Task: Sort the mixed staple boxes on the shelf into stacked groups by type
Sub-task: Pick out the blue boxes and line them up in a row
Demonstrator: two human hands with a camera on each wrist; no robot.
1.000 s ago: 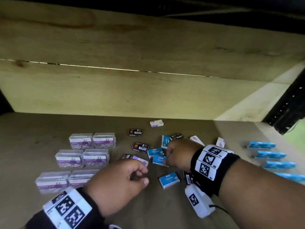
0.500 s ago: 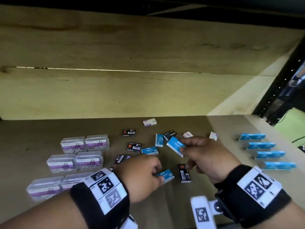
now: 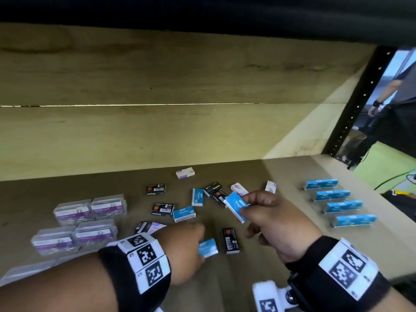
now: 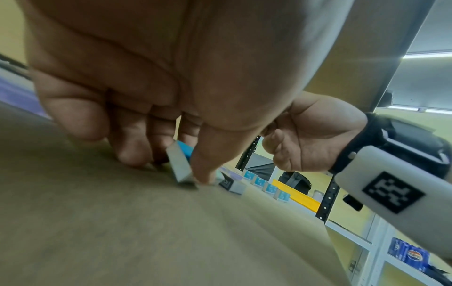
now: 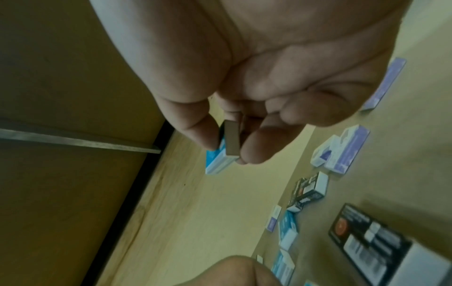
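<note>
Small blue, black and white-purple staple boxes lie scattered on the wooden shelf (image 3: 258, 278). My right hand (image 3: 267, 219) holds a blue staple box (image 3: 235, 208) above the shelf, pinched between thumb and fingers; the right wrist view shows the same blue box (image 5: 220, 154). My left hand (image 3: 186, 246) is down on the shelf, its thumb and fingers gripping another blue box (image 3: 208, 247), seen tilted on edge as the blue box (image 4: 181, 164) in the left wrist view. A black box (image 3: 230, 239) lies just right of it.
A row of blue boxes (image 3: 337, 206) stands at the right. Clear plastic cases with purple labels (image 3: 90, 210) sit grouped at the left. More loose boxes (image 3: 183, 213) lie mid-shelf. A black shelf post (image 3: 355, 104) rises at the right; someone stands beyond it.
My right hand picked a blue box off the shelf and lifted it. My left hand moved right and took hold of the blue box near the black one.
</note>
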